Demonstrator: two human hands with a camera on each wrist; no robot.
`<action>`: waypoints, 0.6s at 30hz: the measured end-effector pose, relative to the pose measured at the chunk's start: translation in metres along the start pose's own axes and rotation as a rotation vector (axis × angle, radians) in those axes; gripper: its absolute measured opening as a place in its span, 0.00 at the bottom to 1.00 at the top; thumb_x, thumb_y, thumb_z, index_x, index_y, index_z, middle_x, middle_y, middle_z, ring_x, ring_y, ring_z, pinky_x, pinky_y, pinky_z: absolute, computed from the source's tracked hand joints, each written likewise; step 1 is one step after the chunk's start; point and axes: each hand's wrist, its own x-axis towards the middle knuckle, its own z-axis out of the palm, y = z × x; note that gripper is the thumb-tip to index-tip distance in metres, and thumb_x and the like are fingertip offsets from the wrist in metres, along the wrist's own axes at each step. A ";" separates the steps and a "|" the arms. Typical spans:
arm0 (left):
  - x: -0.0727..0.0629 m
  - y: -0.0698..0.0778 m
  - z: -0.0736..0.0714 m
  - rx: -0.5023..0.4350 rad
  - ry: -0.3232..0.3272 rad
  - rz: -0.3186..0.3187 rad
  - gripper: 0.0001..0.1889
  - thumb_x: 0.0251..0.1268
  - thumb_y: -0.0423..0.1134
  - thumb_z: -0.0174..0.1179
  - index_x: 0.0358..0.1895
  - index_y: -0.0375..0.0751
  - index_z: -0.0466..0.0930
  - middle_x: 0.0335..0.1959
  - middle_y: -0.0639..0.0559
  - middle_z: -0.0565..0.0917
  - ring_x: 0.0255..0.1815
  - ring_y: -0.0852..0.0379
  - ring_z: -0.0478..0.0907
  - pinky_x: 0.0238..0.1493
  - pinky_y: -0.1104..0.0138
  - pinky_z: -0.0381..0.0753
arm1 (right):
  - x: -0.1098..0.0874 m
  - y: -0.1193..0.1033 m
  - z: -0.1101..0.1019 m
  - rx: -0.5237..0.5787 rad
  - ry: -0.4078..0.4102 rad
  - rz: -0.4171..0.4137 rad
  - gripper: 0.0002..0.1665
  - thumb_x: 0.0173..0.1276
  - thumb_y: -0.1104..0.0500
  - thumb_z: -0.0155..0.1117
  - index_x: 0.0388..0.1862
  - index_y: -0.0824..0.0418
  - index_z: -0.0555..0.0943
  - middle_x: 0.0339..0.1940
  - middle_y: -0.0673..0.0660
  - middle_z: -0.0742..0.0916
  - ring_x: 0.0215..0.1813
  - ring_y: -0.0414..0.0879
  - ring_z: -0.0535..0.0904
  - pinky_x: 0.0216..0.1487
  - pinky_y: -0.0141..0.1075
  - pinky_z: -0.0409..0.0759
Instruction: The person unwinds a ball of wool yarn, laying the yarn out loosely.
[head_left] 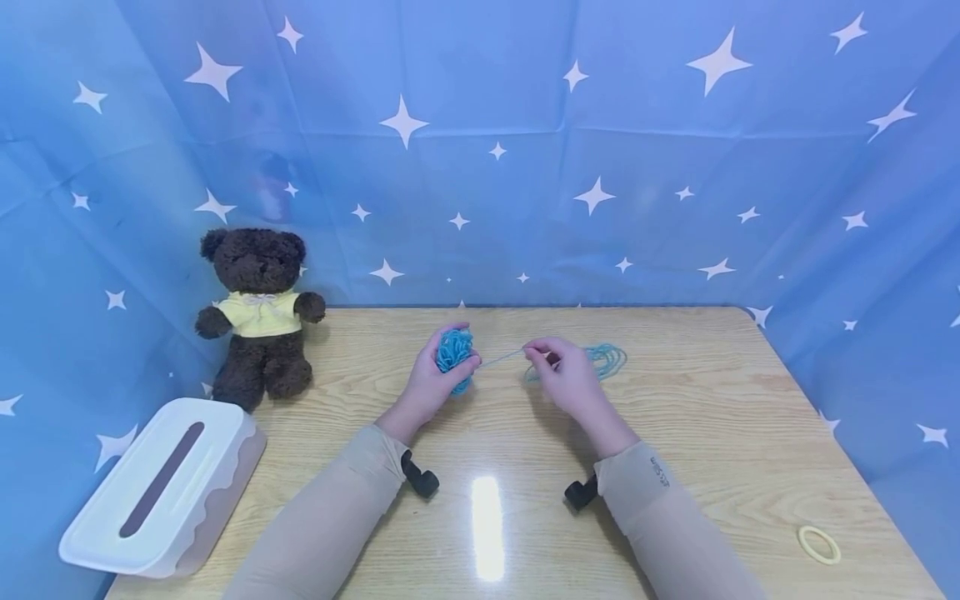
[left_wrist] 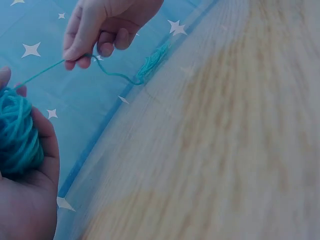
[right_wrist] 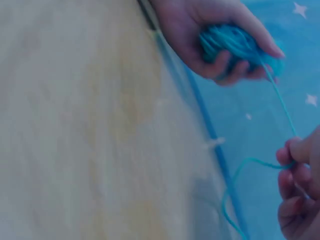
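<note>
My left hand point(head_left: 431, 379) grips a ball of teal yarn point(head_left: 454, 354), fingers and thumb curled round it above the table. From the ball a single taut strand point(left_wrist: 44, 74) runs across to my right hand point(head_left: 566, 375), which pinches it between thumb and fingertips. Past those fingertips the yarn hangs in a slack curve, plain in the right wrist view. It leads to a loose heap of teal yarn loops point(head_left: 607, 360) lying on the table just right of my right hand.
A dark brown teddy bear point(head_left: 258, 317) in a yellow top sits at the table's back left. In front of it is a white tissue box point(head_left: 135, 467) with a slotted lid. A pale yellow ring point(head_left: 819, 545) lies near the right edge of the wooden table point(head_left: 720, 400). Starry blue cloth hangs behind.
</note>
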 end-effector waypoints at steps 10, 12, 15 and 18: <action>-0.001 0.001 0.002 -0.099 -0.066 -0.046 0.17 0.86 0.37 0.60 0.69 0.36 0.74 0.44 0.47 0.87 0.46 0.56 0.90 0.52 0.59 0.95 | 0.009 0.027 -0.029 -0.081 0.210 0.114 0.17 0.86 0.48 0.63 0.58 0.58 0.90 0.48 0.61 0.94 0.41 0.48 0.84 0.36 0.33 0.79; -0.001 0.000 0.002 -0.092 -0.055 -0.037 0.15 0.87 0.39 0.59 0.67 0.38 0.74 0.40 0.50 0.86 0.41 0.57 0.89 0.47 0.60 0.95 | 0.011 0.034 -0.033 -0.107 0.247 0.123 0.18 0.86 0.49 0.62 0.59 0.58 0.90 0.48 0.61 0.94 0.41 0.50 0.84 0.36 0.33 0.79; -0.001 -0.001 0.002 -0.094 -0.038 -0.026 0.17 0.88 0.40 0.57 0.68 0.36 0.73 0.40 0.51 0.83 0.37 0.56 0.85 0.41 0.61 0.92 | 0.012 0.045 -0.040 -0.146 0.280 0.153 0.19 0.87 0.49 0.61 0.60 0.58 0.89 0.49 0.61 0.94 0.42 0.52 0.86 0.37 0.35 0.79; 0.000 -0.003 0.001 -0.101 -0.037 -0.019 0.22 0.89 0.40 0.54 0.73 0.29 0.68 0.45 0.52 0.82 0.38 0.55 0.84 0.40 0.62 0.91 | 0.013 0.055 -0.049 -0.176 0.299 0.205 0.20 0.88 0.49 0.59 0.62 0.59 0.89 0.52 0.62 0.94 0.45 0.56 0.87 0.40 0.40 0.81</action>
